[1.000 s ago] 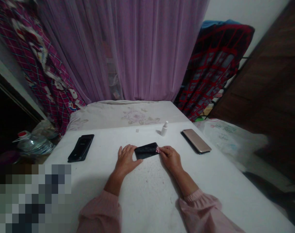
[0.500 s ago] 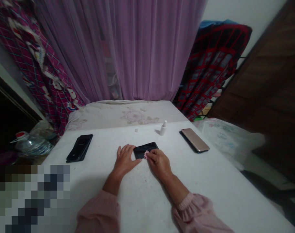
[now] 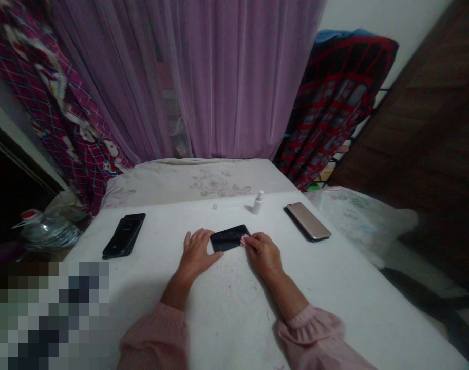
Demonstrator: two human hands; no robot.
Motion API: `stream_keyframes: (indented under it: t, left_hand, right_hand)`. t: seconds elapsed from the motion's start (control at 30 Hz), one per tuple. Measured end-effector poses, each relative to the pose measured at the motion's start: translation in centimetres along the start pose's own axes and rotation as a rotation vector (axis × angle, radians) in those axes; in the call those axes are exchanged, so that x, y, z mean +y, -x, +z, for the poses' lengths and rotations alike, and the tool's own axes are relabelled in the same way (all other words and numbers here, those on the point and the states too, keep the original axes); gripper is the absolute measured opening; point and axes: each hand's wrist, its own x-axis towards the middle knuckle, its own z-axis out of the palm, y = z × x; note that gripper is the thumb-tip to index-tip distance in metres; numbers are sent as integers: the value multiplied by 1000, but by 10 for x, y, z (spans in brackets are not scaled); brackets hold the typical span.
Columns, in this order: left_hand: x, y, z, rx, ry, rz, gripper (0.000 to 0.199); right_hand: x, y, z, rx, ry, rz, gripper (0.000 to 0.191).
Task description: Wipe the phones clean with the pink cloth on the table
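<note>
A dark smartphone (image 3: 229, 238) lies flat on the white-covered table. My left hand (image 3: 195, 252) holds its left end, with the fingers at the upper corner and the thumb at the near edge. A small crumpled pink-and-white cloth (image 3: 244, 240) is pinched between the thumb and fingers of my right hand (image 3: 264, 253). The cloth rests against the right end of the phone's glossy face. Beyond the phone, a small white spray bottle (image 3: 258, 203) stands upright. A tiny pale square piece (image 3: 214, 206) lies to the left of the bottle.
Stacked black phones (image 3: 124, 236) lie at the table's left side. On the right, a gold phone (image 3: 308, 221) rests on a darker one. A water jug with a red cap (image 3: 49, 231) stands beyond the left edge. Purple curtains (image 3: 226, 77) hang behind the table (image 3: 234, 329).
My right hand has slid the cloth rightward across the phone, from near its middle to its right end. My left hand stays at the phone's left end. The view has shifted slightly.
</note>
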Motion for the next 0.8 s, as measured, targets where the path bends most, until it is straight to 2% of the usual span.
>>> stream_keyframes:
  t: [0.23,0.33,0.6,0.7,0.8]
  left_hand:
    - [-2,0,4,26,-10,10,51]
    - [-3,0,4,21,-14,10,52]
    - [-3,0,3,17,-9,12,53]
    - [-3,0,3,12,-8,10,53]
    - [-3,-1,4,17,-10,13,52]
  right_hand:
    - [-25,3,15,-20,-86,-136,26]
    - [-20,2,11,-31,-81,-122,24]
    - [13,-1,-3,5,-17,42,18]
    - [10,-1,0,16,-15,38,19]
    - [-5,0,7,3,-49,-30,22]
